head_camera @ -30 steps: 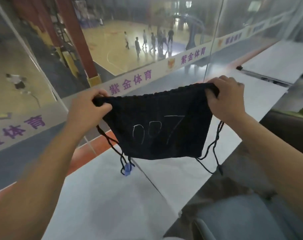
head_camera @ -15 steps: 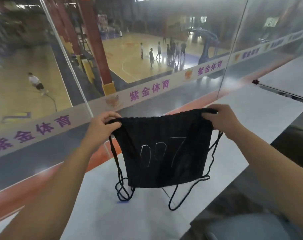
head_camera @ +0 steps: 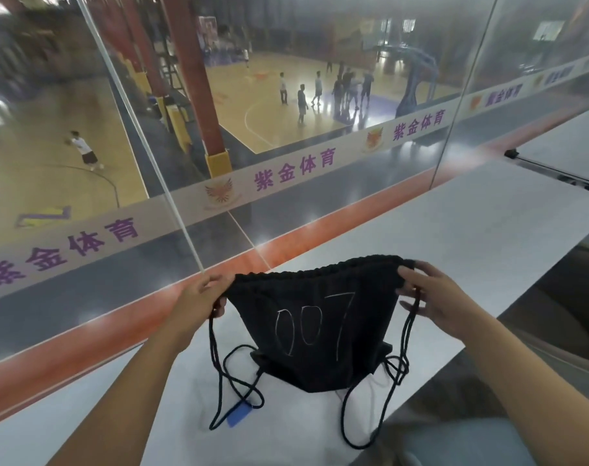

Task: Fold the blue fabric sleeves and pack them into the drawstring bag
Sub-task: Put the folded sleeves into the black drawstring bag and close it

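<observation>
A black drawstring bag [head_camera: 315, 331] marked "007" in white hangs by its gathered top, its bottom resting on the white table [head_camera: 454, 237]. My left hand [head_camera: 204, 299] pinches the bag's top left corner. My right hand [head_camera: 431, 297] holds the top right corner, fingers partly spread, with a black cord running under them. Black cords [head_camera: 234, 381] loop down on both sides onto the table. A small blue piece [head_camera: 239, 413] lies on the table under the left cord loop. No blue sleeves show.
A glass wall [head_camera: 286, 129] rises right behind the table, with a white banner of purple characters across it. A basketball court with several players lies below. The table's near edge runs at the right, with my grey trouser leg [head_camera: 461, 442] under it.
Both hands have lowered the bag from mid-air until its bottom and cords rest on the table. The camera has tilted, showing more of the court.
</observation>
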The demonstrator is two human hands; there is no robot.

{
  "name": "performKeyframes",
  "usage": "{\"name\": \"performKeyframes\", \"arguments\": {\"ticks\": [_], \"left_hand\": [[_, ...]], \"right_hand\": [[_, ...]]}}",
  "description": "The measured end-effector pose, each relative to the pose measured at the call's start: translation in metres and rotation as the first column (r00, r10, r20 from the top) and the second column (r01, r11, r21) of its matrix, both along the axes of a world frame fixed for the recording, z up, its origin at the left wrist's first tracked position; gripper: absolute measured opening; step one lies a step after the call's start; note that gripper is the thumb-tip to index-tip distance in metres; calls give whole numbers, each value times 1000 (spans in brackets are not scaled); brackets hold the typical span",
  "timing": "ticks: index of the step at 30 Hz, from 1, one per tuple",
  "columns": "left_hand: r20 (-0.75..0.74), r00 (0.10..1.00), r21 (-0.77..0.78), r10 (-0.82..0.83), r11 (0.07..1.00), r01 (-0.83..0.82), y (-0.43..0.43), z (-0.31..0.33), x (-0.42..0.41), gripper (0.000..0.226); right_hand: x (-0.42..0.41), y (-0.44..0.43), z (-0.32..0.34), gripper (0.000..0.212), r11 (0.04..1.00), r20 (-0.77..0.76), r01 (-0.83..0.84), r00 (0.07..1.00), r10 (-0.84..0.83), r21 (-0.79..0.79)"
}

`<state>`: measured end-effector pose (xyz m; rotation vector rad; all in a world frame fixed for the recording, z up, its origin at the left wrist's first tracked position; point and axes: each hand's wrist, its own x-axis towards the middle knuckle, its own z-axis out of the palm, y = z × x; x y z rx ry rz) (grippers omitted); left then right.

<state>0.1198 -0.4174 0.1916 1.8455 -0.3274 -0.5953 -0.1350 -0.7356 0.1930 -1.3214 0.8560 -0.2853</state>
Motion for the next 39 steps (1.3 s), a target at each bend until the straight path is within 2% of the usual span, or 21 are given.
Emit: {"name": "performKeyframes", "arguments": {"ticks": [2, 6, 9, 11, 13, 16, 17, 19, 22, 24, 27, 30, 32, 34, 36, 39], "left_hand": [[37, 998, -82, 54, 995, -50, 0, 8, 4, 12], [174, 981, -137, 81, 989, -58, 2, 26, 8, 21], [153, 962, -195, 228, 961, -196, 21, 28, 23, 21], [117, 931, -182, 346, 929, -322, 44, 13, 37, 23], [84, 932, -62, 352, 936, -348, 66, -13, 39, 19], [38, 983, 144, 179, 973, -182, 81, -56, 21, 18], [20, 993, 188, 116, 975, -118, 81, -63, 12, 15], [-46, 999, 276, -10, 961, 23, 77, -68, -2, 17], [-130, 970, 356, -204, 904, 237, 63, -68, -15, 35], [-70, 959, 373, -273, 885, 279, 47, -68, -22, 42], [22, 968, 297, -249, 926, 232, 23, -61, -29, 27], [18, 979, 167, -201, 966, 196, 6, -41, -32, 22], [83, 980, 131, -180, 977, 168, 0, -28, -34, 35], [168, 976, 124, -140, 985, 120, -3, -18, -38, 47], [230, 968, 130, -102, 989, 74, -5, -13, -45, 47], [234, 971, 92, -50, 995, 30, -8, -11, -49, 49]], "right_hand": [[1, -7, 13, 21, 996, 34, 11, 999, -7, -88], [7, -19, 40, 25, 951, 104, 92, 992, -64, -293], [-4, -38, 37, 26, 925, 155, 192, 977, -149, -327], [-21, -51, 10, 24, 899, 66, 242, 970, -234, -364], [-39, -52, -29, 24, 901, -88, 218, 959, -268, -375], [-55, -38, -80, 22, 931, -240, 127, 946, -217, -341], [-56, -33, -90, 23, 954, -257, 95, 951, -171, -286], [-58, -21, -95, 35, 985, -302, -32, 953, -21, -167], [-51, 1, -84, 43, 935, -442, -337, 859, 258, -111], [-37, 18, -80, 41, 898, -432, -407, 849, 304, -166], [-14, 39, -76, 19, 923, -246, -274, 946, 209, -269], [-1, 47, -58, 10, 959, -123, -182, 980, 158, -216], [-2, 49, -44, 9, 960, -111, -197, 978, 178, -197], [-10, 51, -36, 18, 958, -117, -179, 981, 156, -223], [-19, 52, -37, 35, 951, -118, -142, 987, 113, -274], [-19, 48, -22, 39, 932, -107, -108, 991, 76, -345]]}}
